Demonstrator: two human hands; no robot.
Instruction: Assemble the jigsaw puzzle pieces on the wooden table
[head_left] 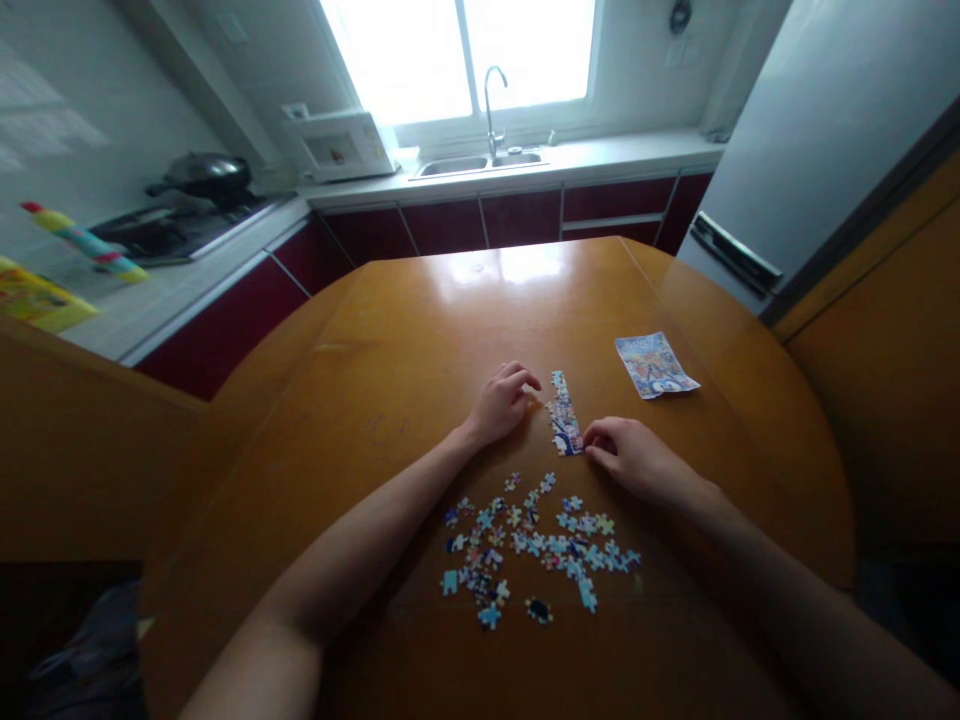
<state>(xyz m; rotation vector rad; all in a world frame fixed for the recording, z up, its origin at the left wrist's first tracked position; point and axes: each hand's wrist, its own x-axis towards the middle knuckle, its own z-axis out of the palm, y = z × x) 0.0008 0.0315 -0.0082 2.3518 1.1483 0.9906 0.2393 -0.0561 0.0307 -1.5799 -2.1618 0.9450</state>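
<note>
A narrow strip of joined jigsaw pieces [564,418] lies flat on the wooden table, its straight edge on the right. Just left of it, my left hand [504,402] rests on the tabletop with fingers loosely bent and apart, holding nothing. My right hand [628,452] is at the strip's lower right corner, fingertips curled in against its edge; whether a small piece is under them is hidden. Closer to me, many loose jigsaw pieces [555,545] are scattered in a pile between my forearms. One dark piece [538,610] lies at the near side of the pile.
A creased picture sheet [654,365] lies to the right on the table [420,340]. Beyond the table are a sink [454,166] under the window, a white microwave [341,145], a stove with a dark pan [206,175], and a fridge [810,150] at right.
</note>
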